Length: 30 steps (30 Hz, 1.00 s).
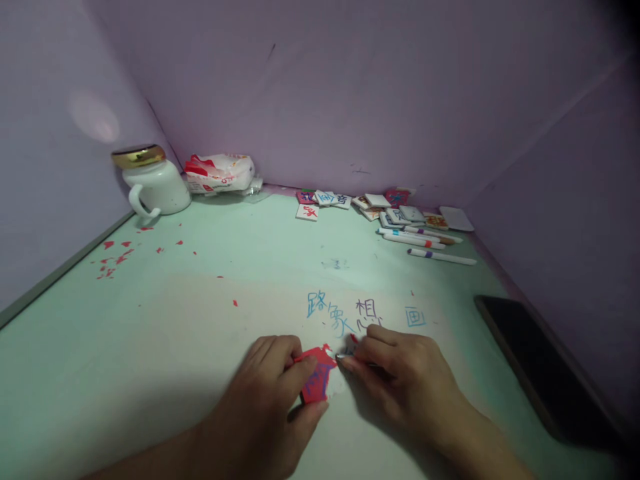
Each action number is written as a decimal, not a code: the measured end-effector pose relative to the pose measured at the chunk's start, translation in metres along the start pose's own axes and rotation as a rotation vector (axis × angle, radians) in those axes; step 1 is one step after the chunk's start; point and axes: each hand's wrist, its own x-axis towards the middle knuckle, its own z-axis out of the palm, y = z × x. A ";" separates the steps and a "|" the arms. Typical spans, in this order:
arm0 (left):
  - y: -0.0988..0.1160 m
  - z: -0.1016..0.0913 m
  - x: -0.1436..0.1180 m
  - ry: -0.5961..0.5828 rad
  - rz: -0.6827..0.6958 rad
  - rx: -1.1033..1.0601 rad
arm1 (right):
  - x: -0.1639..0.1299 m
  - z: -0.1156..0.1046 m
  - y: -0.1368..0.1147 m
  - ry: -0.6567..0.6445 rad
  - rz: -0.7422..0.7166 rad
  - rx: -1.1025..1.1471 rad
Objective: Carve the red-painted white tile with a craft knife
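Note:
My left hand (pixel 277 383) grips a small red tile (pixel 315 380) by its left side, fingers at the top and thumb lower down. Purple lines mark the tile's red face, and a pale area shows along its ragged right edge. My right hand (pixel 400 373) is closed in a pinch around a small tool with a metal tip (pixel 341 358), mostly hidden by the fingers. That tip points at the tile's upper right edge. Blue and purple characters (pixel 367 310) are written on the tabletop just beyond both hands. A red flake (pixel 354 338) lies near my right fingertips.
Red flakes (pixel 120 257) are scattered at left. A white mug (pixel 160 187) with a gold lid and a plastic packet (pixel 220 175) stand at the back. Several painted tiles (pixel 327 198) and marker pens (pixel 415 241) lie at back right. A dark phone (pixel 530 367) is on the right.

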 end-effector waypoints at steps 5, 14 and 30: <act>0.000 0.000 0.000 0.013 0.004 0.004 | -0.002 -0.003 0.002 -0.050 -0.016 0.053; -0.002 -0.001 0.000 -0.020 0.022 -0.001 | -0.008 0.008 0.007 0.103 0.039 0.063; -0.001 0.002 0.004 -0.002 -0.005 -0.013 | -0.011 0.012 -0.007 0.167 0.208 -0.215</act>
